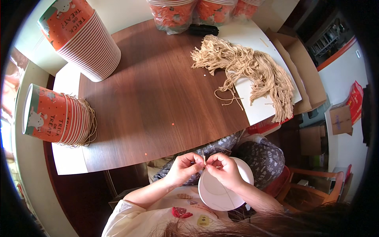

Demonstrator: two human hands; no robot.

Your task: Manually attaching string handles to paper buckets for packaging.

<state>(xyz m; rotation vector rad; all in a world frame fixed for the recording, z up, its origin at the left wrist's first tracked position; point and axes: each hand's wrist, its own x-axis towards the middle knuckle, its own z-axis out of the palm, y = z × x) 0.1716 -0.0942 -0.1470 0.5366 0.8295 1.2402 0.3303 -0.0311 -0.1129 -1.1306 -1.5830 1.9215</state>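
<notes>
Beige string (204, 159) is located between the hands, just off the near edge of the table (146, 91). Left hand (184, 170) and right hand (224, 170) each pinch it between thumb and forefinger. White-lined cup (215, 200) sits partly under the right hand. Orange cup stacks (89, 45) stand left; a string bundle (252, 69) lies far right.

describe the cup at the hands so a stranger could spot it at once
Start at the brown table and drop below its near edge, to the lap. There a cup is partly hidden behind the right hand. It is single, its round white inside showing, unlike the orange stacks on the table.
</notes>
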